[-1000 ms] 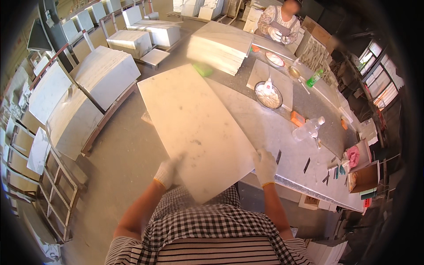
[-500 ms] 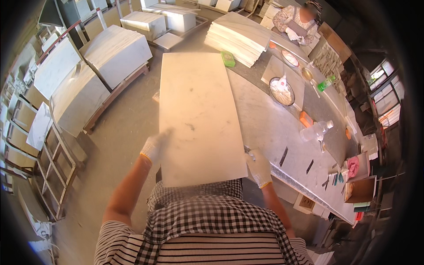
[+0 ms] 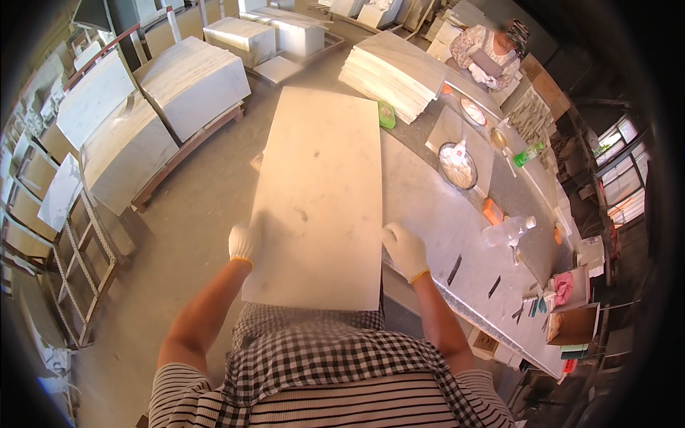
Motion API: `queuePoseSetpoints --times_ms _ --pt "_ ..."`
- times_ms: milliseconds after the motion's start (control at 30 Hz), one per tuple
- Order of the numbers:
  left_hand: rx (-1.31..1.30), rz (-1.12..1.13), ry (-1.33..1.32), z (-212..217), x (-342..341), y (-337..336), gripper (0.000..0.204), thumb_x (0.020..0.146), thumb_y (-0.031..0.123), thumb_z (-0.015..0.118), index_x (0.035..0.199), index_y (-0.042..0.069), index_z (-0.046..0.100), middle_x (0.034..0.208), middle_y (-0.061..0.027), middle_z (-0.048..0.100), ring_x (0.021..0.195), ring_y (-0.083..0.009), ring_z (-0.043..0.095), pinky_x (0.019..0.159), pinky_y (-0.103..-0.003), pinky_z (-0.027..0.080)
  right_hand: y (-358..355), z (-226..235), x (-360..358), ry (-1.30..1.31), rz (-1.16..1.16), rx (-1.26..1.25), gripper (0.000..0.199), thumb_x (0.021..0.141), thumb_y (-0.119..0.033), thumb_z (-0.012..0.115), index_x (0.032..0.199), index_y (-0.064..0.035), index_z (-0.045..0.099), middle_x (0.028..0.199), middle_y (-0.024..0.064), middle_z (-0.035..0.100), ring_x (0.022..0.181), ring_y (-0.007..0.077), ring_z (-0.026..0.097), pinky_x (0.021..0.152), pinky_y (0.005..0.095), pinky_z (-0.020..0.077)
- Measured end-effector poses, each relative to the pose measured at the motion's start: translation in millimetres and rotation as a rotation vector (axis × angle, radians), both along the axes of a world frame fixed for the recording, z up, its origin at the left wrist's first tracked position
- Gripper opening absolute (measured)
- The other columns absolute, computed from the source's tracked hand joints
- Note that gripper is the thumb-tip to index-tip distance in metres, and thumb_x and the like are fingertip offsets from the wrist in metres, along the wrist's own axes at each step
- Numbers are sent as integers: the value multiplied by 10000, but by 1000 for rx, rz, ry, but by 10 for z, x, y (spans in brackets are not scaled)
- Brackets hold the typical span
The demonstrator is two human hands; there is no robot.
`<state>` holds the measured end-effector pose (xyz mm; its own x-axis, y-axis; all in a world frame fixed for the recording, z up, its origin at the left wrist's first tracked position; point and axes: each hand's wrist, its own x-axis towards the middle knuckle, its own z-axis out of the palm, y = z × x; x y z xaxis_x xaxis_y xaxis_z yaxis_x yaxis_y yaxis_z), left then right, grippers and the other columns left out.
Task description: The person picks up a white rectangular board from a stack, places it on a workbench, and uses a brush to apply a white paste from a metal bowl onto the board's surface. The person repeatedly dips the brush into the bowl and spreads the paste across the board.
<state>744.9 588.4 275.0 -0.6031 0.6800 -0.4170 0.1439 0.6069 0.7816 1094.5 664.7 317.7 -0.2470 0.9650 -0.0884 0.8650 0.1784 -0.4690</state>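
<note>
From the head view, the large pale rectangular stone slab (image 3: pixel 321 200) fills the middle of the frame, held out flat in front of the person, its near edge just above the checked apron and its far edge reaching toward the upper centre. The white-gloved left hand (image 3: pixel 244 242) grips its left edge and the white-gloved right hand (image 3: pixel 405 250) its right edge; the fingers of both curl under the slab and are hidden there. The slab also covers the floor and part of the long grey speckled worktable (image 3: pixel 457 235) that runs along the right side. On that table, right of centre, stand a round metal bowl of white paste (image 3: pixel 457 165), a clear plastic bottle (image 3: pixel 508 230) lying on its side, a small orange block (image 3: pixel 492 211) and a green bottle (image 3: pixel 528 154); small things at the lower right are too blurred to name. A stack of white slabs (image 3: pixel 392 71) sits at the table's far end, where another person in a floral top (image 3: pixel 489 50) works. More white slab stacks on wooden pallets (image 3: pixel 193 85) stand at upper left on the dusty concrete floor (image 3: pixel 185 214).
</note>
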Motion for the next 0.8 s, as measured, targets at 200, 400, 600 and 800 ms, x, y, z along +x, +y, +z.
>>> queuePoseSetpoints --times_ms 200,400,600,800 --pt "19 53 35 -336 35 29 724 880 613 540 881 -98 679 788 -260 668 747 -328 644 734 -446 478 677 -36 -34 37 9 286 509 940 -419 548 1271 -33 582 1178 204 656 1042 393 629 867 476 499" --pt "65 77 38 -554 75 58 699 897 595 545 887 -88 688 862 -272 683 818 -353 663 778 -438 483 1500 21 -288 638 -245 -276 666 937 -521 566 1368 -14 527 1185 127 659 1055 233 635 875 339 504" --pt "-6 61 64 -487 68 96 667 902 586 548 932 -61 706 905 -276 687 861 -393 664 806 -432 491 1926 38 -767 733 -17 -126 571 1003 -481 494 1307 1 534 952 84 665 837 163 625 724 320 522" --pt "98 71 -225 -525 -106 460 668 845 579 642 944 -81 690 876 -187 707 792 -306 648 756 -397 492 2050 -153 -840 382 -127 -63 492 1024 -402 488 1199 49 582 1055 116 666 913 193 634 795 348 518"
